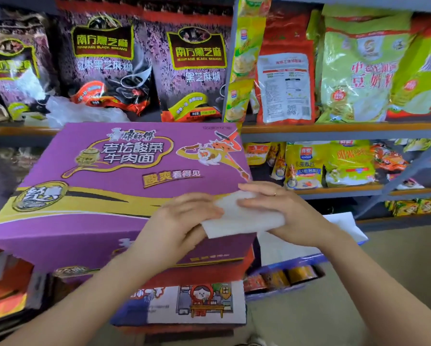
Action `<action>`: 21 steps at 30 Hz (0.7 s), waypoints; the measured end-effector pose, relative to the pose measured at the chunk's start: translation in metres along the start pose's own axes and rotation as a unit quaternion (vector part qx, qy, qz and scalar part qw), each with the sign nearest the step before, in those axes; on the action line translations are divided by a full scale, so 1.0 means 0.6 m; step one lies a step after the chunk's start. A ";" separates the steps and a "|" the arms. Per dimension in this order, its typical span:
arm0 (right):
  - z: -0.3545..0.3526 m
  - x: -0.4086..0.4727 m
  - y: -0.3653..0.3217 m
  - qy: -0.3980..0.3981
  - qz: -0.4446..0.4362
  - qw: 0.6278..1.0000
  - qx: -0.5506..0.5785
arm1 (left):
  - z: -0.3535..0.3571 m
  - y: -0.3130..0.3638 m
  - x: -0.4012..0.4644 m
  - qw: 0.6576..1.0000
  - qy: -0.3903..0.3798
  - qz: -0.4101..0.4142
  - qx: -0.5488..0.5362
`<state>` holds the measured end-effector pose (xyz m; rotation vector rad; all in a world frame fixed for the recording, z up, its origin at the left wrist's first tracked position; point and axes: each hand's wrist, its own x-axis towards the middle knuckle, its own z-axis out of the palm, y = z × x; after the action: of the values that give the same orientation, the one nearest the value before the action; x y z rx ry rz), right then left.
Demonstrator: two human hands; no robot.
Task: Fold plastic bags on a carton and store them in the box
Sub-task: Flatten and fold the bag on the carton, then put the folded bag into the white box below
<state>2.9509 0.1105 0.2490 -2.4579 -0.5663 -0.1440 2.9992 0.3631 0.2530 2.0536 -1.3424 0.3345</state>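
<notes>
Head view, read from left to right. At far left, dark purple black-sesame packets [102, 63] stand on the upper orange-edged metal shelf [334, 127], with a crumpled clear plastic bag [82, 112] lying on the shelf in front of them. Below and in front lies the large purple printed cardboard carton [104, 176], its top face tilted toward the viewer; it rests on a stack of further printed cartons [184, 303]. At the near right corner of the purple carton's top, the left hand [184, 218] grips the left edge of a folded white translucent plastic bag [236, 216]: its fingers [207, 208] curl over the bag's upper left part, and the bag's lower left corner projects beneath the palm. The bag lies flat on the carton corner, overhanging its near edge. The right hand [281, 208] lies on the bag's right half, its fingers extended together and pointing left, pressing on the top surface; a ring shows on one finger. The two sets of fingertips almost meet over the bag's middle. Right of the carton, below the right forearm, a blue-rimmed open box [296, 260] holds white sheets. Farther right, yellow, green and red food packets [359, 68] fill the shelves.
</notes>
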 end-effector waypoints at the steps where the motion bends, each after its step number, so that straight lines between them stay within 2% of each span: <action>1: -0.017 -0.017 0.011 0.021 0.020 0.997 0.073 | 0.013 0.019 0.019 0.999 0.012 -0.023 -0.018; 3: -0.051 -0.052 0.030 0.074 0.090 0.969 0.219 | 0.046 0.056 0.061 0.996 0.045 -0.076 -0.024; 5: -0.078 -0.086 0.066 0.158 0.172 0.917 0.324 | 0.092 0.087 0.099 0.989 0.071 -0.120 -0.046; 8: -0.103 -0.121 0.143 0.255 0.279 0.874 0.305 | 0.167 0.126 0.152 0.981 0.059 -0.162 -0.084; 12: -0.135 -0.155 0.243 0.255 0.303 0.876 0.276 | 0.278 0.142 0.202 0.979 0.011 -0.194 -0.063; 15: -0.131 -0.187 0.343 0.267 0.330 0.874 0.237 | 0.374 0.106 0.221 0.957 -0.100 -0.267 -0.057; 18: -0.094 -0.227 0.463 0.250 0.412 0.842 0.242 | 0.471 0.048 0.230 0.931 -0.204 -0.302 -0.005; 21: -0.037 -0.264 0.586 0.203 0.503 0.807 0.233 | 0.563 -0.016 0.239 0.916 -0.247 -0.313 0.037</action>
<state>2.9593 -0.2150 0.0412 -1.8483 0.8172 -0.0713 3.0259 0.0451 0.0714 2.6001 -0.8474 -0.4506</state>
